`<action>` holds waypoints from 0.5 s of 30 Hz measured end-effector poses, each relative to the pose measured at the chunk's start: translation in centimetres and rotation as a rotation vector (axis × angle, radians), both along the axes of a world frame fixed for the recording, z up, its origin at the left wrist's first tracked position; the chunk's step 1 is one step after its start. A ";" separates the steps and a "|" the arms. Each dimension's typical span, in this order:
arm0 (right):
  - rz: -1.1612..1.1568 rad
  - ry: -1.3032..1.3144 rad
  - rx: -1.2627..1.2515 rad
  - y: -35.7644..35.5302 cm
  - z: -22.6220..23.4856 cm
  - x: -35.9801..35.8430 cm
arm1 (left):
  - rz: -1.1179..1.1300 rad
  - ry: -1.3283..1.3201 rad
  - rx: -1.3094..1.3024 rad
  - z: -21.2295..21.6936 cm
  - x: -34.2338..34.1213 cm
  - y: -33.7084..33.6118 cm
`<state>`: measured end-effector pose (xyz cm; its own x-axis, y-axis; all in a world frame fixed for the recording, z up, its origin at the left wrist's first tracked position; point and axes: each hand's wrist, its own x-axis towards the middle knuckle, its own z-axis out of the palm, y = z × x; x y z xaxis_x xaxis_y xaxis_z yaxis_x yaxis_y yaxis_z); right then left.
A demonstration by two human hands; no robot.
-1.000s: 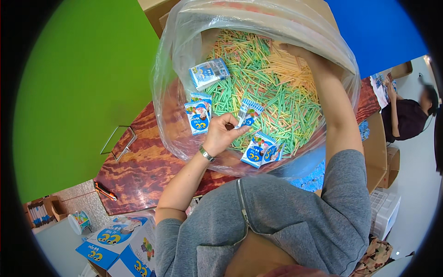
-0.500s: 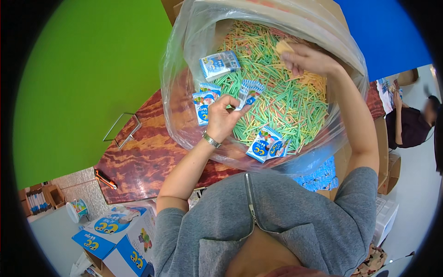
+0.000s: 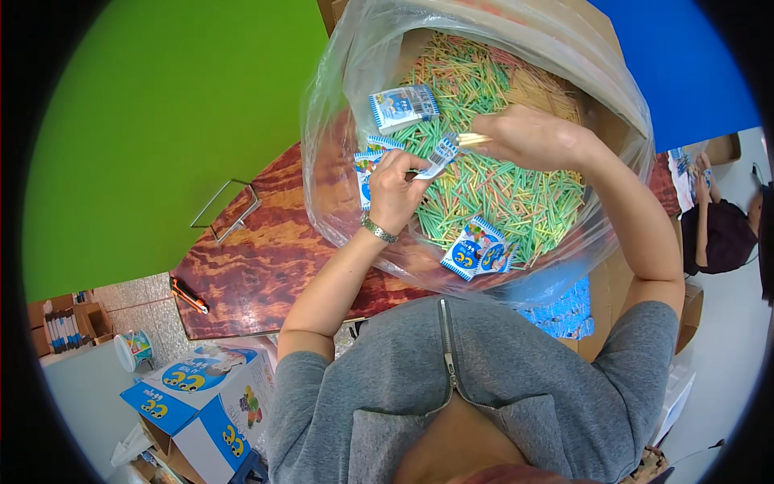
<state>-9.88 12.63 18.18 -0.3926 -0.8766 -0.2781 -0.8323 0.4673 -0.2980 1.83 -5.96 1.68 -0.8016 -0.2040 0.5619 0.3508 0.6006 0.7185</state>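
My left hand (image 3: 393,189), with a watch on the wrist, pinches a small blue-and-white packet (image 3: 440,158) over a heap of thin sticks (image 3: 508,198) in green, yellow and pink. From the right, my right hand (image 3: 528,139) grips a small bunch of pale yellow sticks (image 3: 474,139), their ends at the packet's upper end. Whether the tips are inside it I cannot tell. The heap lies in a large clear plastic bag (image 3: 322,153). On the heap rest a thicker packet (image 3: 405,107) at the far left and a pair of packets (image 3: 477,248) at the near side; more packets (image 3: 364,179) lie by my left hand.
Beneath the bag is a reddish-brown patterned table (image 3: 242,282), with a bent metal frame (image 3: 234,214) and an orange box cutter (image 3: 189,295) at its left. A printed carton (image 3: 201,395) stands lower left. At the far right another person (image 3: 717,230) handles packets.
My right hand has moved left from the heap's far right, bringing its bunch of sticks to the packet. My left hand has tilted the packet toward it. The whole view has shifted slightly.
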 end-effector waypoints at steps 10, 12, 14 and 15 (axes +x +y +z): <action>0.057 0.068 -0.032 -3.1 3.0 1.6 | -0.048 0.023 -0.030 0.8 0.2 -0.5; 0.076 0.112 -0.170 -2.4 2.3 1.7 | -0.088 0.040 0.035 0.8 0.2 -0.6; 0.092 0.152 -0.309 -2.2 1.0 2.0 | -0.156 0.009 0.056 0.6 0.3 -0.6; 0.096 0.152 -0.398 -2.2 0.2 2.2 | -0.152 0.006 0.056 0.7 0.4 -0.7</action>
